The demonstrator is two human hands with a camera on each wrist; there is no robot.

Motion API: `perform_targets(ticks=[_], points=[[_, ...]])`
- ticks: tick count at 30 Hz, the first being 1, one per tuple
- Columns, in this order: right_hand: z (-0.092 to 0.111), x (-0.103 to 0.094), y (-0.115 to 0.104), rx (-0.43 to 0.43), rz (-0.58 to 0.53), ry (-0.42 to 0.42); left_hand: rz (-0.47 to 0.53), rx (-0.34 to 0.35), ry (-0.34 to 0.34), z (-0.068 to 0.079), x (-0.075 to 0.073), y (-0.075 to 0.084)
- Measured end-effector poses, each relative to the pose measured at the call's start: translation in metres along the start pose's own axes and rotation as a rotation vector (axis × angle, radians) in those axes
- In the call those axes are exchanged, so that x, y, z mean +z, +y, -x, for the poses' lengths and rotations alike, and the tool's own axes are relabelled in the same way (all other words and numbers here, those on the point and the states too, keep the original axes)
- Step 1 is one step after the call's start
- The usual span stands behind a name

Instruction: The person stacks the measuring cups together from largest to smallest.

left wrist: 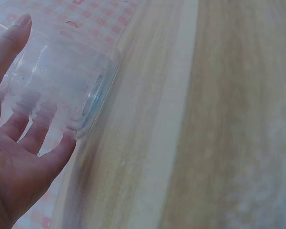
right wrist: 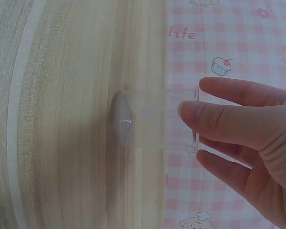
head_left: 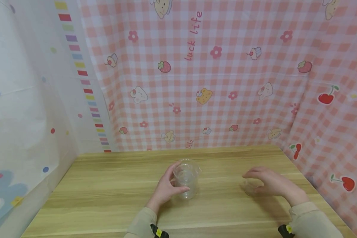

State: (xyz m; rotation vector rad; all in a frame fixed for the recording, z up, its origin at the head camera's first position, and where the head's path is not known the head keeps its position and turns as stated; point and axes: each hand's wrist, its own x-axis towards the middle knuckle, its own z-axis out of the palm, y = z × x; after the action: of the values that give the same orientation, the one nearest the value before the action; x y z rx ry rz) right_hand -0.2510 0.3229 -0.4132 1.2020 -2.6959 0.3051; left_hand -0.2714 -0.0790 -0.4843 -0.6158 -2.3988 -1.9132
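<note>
My left hand (head_left: 166, 189) grips a clear beaker (head_left: 188, 181) with a small pouring lip, which stands upright near the middle of the wooden table. The left wrist view shows the thumb on one side of the beaker (left wrist: 62, 71) and the other fingers behind it, seen through its wall. To the right, my right hand (head_left: 270, 183) holds a smaller clear cup (right wrist: 148, 119) around its rim, thumb on the near side. The cup's rounded base is at the tabletop. No contents show in either vessel.
Wood-grain table (head_left: 101, 188) lies under both vessels. A pink checked cloth (head_left: 178, 82) hangs behind it, a similar cloth with cherries (head_left: 326, 97) on the right, and a white patterned sheet (head_left: 32, 99) on the left.
</note>
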Motion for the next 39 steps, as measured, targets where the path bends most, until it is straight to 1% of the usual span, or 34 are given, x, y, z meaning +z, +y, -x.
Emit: perform_targets(ticks=[4,8,10,12,16,20,34,39], points=[[0.000,0.000,0.000,-0.018,0.006,0.010,0.004,-0.009,0.000,0.001,0.001,0.005],[0.000,-0.001,-0.001,0.007,-0.009,-0.004,0.012,-0.004,-0.005,0.005,0.001,0.019],[-0.001,-0.001,-0.001,0.024,-0.017,-0.014,0.012,0.000,-0.006,0.006,0.000,0.022],[-0.001,-0.001,-0.001,0.032,-0.018,-0.019,0.007,-0.001,-0.003,0.005,0.001,0.018],[-0.001,-0.001,0.000,0.044,-0.021,-0.033,-0.010,-0.007,0.005,0.001,0.001,0.004],[-0.002,-0.001,0.000,0.056,-0.028,-0.041,-0.009,-0.002,0.004,0.000,0.000,-0.003],[-0.003,-0.001,0.001,0.040,-0.023,-0.026,-0.011,0.001,0.005,0.000,0.000,0.001],[-0.003,-0.002,0.001,0.067,-0.028,-0.037,-0.006,0.002,0.004,0.000,0.000,0.001]])
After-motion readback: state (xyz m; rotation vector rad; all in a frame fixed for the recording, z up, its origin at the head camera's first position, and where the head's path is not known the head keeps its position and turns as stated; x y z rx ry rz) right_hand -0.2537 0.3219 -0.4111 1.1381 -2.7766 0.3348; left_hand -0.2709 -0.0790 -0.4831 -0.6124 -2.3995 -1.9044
